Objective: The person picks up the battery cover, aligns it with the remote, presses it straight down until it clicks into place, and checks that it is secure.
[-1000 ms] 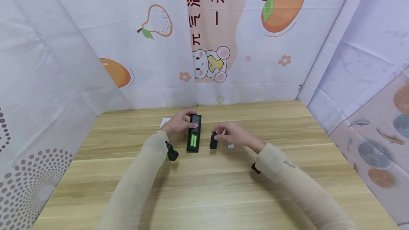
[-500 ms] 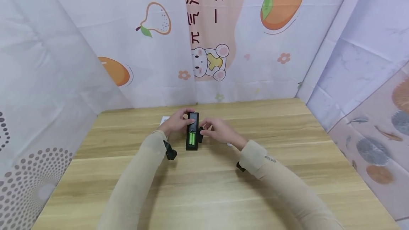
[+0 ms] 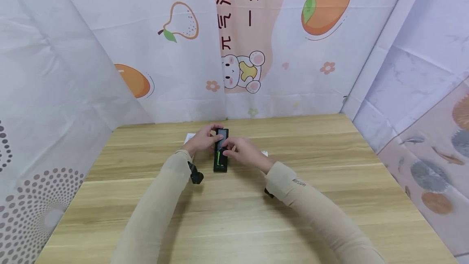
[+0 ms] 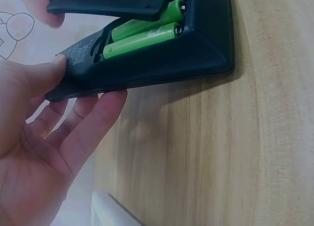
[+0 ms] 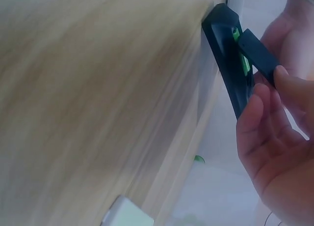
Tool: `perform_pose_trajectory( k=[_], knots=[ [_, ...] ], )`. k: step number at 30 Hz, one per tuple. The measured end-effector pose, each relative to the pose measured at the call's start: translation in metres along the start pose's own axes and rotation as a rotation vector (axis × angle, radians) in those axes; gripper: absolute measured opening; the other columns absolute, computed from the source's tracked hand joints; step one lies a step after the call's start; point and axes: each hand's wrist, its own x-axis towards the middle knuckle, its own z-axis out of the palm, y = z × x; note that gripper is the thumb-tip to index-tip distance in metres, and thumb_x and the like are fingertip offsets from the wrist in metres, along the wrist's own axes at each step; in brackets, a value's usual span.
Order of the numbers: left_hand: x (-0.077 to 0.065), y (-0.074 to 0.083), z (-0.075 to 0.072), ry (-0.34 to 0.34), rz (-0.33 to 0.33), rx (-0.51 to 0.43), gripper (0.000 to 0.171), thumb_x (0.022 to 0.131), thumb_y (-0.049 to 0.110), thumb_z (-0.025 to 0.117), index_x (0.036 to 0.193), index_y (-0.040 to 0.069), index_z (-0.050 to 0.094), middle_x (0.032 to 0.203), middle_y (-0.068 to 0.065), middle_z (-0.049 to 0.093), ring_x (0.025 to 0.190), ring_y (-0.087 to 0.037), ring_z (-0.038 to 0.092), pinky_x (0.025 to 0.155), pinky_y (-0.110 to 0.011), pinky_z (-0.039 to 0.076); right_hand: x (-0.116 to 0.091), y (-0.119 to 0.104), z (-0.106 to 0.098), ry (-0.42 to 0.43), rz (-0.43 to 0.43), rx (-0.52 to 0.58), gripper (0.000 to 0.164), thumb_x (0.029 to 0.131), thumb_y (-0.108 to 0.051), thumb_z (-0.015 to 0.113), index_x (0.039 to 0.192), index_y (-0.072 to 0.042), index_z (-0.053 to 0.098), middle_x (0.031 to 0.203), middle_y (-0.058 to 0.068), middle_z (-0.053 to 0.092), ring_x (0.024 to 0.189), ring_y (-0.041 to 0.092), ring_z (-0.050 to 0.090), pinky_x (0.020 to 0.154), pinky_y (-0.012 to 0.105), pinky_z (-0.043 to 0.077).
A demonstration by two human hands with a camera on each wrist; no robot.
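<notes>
A black remote control lies back side up on the table, its battery compartment uncovered. Two green batteries sit side by side in that compartment. My left hand grips the remote near its far end, thumb on the back and fingers along the side and underneath. Between thumb and fingers, my right hand pinches the black battery cover. The cover is tilted just over the compartment and partly hides the batteries in the head view.
The wooden table ends at a printed curtain behind. A white object lies left of the remote, half hidden by the left hand. Another small white object lies to the right, behind the right hand.
My right hand has carried the battery cover leftward from the table beside the remote to over its battery compartment. The left hand has kept its grip on the remote.
</notes>
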Motion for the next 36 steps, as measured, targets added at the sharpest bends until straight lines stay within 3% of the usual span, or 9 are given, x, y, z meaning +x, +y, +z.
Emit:
perform_pose_trajectory(
  k=[6,23,36],
  knots=[
    [-0.001,0.001,-0.001,0.004,0.008,-0.003,0.045,0.106,0.014,0.055,0.149,0.006,0.043,0.142,-0.016,0.043,0.09,-0.028,0.061,0.077,-0.052,0.06,0.003,-0.002,0.005,0.02,-0.031,-0.062,0.021,0.097,-0.015,0.071,0.115,-0.005,0.071,0.092,0.002,0.071,0.076,0.011,0.064,0.068,0.024,0.054],
    [-0.001,0.002,0.001,0.016,0.008,-0.009,0.043,0.105,0.015,0.057,0.146,0.01,0.046,0.142,-0.014,0.043,0.095,-0.029,0.06,0.075,-0.047,0.061,0.006,-0.002,0.007,0.007,0.0,-0.08,0.021,0.098,-0.017,0.07,0.116,-0.005,0.072,0.095,0.004,0.072,0.074,0.011,0.064,0.066,0.025,0.053],
    [-0.001,0.001,0.002,0.022,0.016,-0.027,0.042,0.105,0.015,0.059,0.145,0.011,0.048,0.14,-0.014,0.044,0.099,-0.029,0.058,0.071,-0.043,0.062,0.006,-0.001,0.011,-0.01,-0.01,-0.111,0.022,0.097,-0.015,0.071,0.116,-0.004,0.073,0.095,0.004,0.073,0.082,0.011,0.067,0.071,0.025,0.054]
  ],
)
